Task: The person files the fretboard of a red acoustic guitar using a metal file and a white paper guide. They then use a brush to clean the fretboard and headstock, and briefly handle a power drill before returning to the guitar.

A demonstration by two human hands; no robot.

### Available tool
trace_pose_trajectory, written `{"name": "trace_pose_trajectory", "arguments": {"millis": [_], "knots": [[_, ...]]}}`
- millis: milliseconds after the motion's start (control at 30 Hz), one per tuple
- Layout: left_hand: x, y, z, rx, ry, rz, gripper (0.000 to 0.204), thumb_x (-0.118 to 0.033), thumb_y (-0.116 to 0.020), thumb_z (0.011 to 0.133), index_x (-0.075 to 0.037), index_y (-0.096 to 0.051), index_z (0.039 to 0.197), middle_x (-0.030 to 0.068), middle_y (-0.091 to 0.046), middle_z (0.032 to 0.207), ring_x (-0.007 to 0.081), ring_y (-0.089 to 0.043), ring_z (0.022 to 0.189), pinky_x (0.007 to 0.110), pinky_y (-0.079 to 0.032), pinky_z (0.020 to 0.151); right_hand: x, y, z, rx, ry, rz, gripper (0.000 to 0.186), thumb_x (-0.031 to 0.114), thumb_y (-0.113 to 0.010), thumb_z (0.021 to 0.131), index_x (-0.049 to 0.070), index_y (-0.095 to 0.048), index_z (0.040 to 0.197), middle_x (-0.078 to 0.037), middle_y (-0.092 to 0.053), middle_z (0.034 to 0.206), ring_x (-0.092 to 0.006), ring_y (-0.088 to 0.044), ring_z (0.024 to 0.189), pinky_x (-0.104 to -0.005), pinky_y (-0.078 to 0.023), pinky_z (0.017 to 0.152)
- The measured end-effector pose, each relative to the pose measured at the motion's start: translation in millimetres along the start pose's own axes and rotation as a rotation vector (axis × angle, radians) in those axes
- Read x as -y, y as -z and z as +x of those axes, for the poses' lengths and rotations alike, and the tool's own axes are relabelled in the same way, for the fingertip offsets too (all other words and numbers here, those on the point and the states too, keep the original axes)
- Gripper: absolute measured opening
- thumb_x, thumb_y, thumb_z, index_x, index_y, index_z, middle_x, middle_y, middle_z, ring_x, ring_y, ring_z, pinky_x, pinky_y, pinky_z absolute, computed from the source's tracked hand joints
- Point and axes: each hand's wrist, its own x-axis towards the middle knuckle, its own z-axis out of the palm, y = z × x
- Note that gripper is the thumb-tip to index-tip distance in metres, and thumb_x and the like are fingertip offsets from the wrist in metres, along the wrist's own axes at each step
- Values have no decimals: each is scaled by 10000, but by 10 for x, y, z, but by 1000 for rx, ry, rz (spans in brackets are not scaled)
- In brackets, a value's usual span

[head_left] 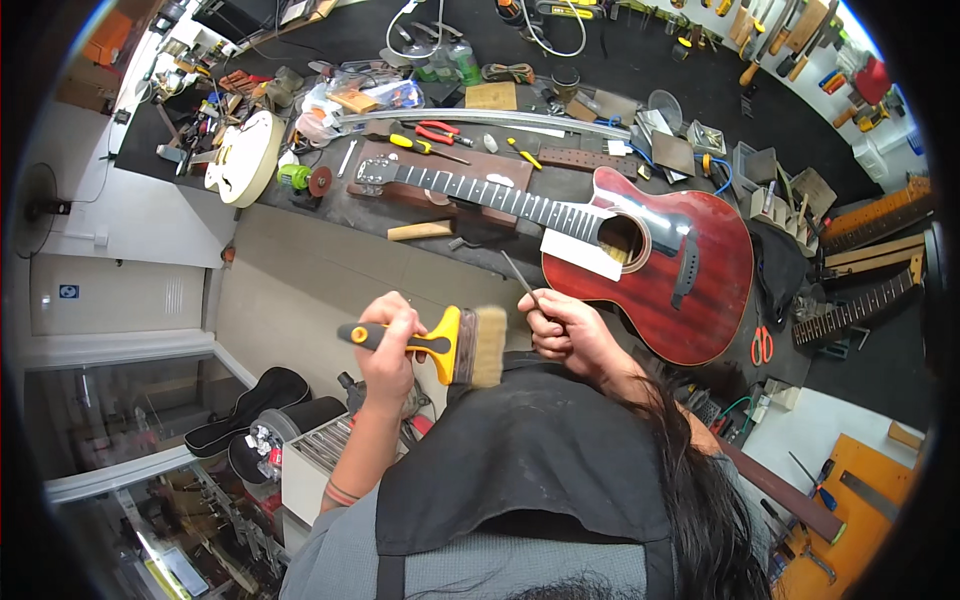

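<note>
My left hand (388, 345) grips the yellow-handled brush (440, 345), my right hand (562, 330) pinches a thin rod (520, 278) just below the red guitar (660, 260) — I'd sweep lightly, rod clear of the finish.

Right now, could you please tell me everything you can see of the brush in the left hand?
The brush is a wide, flat paintbrush with a yellow body, a handle in orange and black that looks like plastic, and a broad block of pale, tan bristles. It lies roughly level, bristles toward the person's right, handle end toward the left. The left hand is closed around the handle. It is held in the air above the dark apron, short of the workbench, and nothing else touches it.
</note>
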Motion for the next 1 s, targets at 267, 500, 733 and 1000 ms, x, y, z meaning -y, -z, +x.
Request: {"name": "trace_pose_trajectory", "arguments": {"millis": [267, 500, 733, 1000], "knots": [[-184, -271, 139, 67, -152, 228, 263, -74, -638, 1073, -12, -608, 819, 120, -653, 975, 134, -619, 682, 270, -515, 572, -162, 0, 185, -220, 161, -530, 227, 205, -592, 1168, 56, -665, 1324, 84, -486, 790, -26, -377, 610, -236, -297, 533], [-324, -442, 143, -155, -152, 23, 276, -76, -660, 1065, -16, -632, 797, 110, -679, 905, 140, -592, 706, 321, -519, 664, -108, 44, 213, -238, 201, -533, 221, 198, -619, 1160, 56, -672, 1322, 82, -512, 798, -19, -394, 610, -228, -298, 524], [-271, -75, 242, 231, -151, 341, 241, -80, -709, 1038, 4, -646, 822, 80, -670, 834, 146, -609, 701, 314, -498, 625, -2, -67, 384, -241, 162, -545, 257, 181, -645, 1132, 34, -667, 1342, 71, -556, 830, -26, -446, 671, -233, -347, 556], [-313, 270, 551, 169, -191, 527, 152, -59, -816, 1011, 23, -719, 928, 105, -746, 903, 202, -696, 747, 368, -541, 679, -29, 161, 728, -316, 145, -667, 250, 171, -635, 1145, 37, -652, 1356, 54, -568, 830, -40, -459, 664, -239, -369, 566]]}}
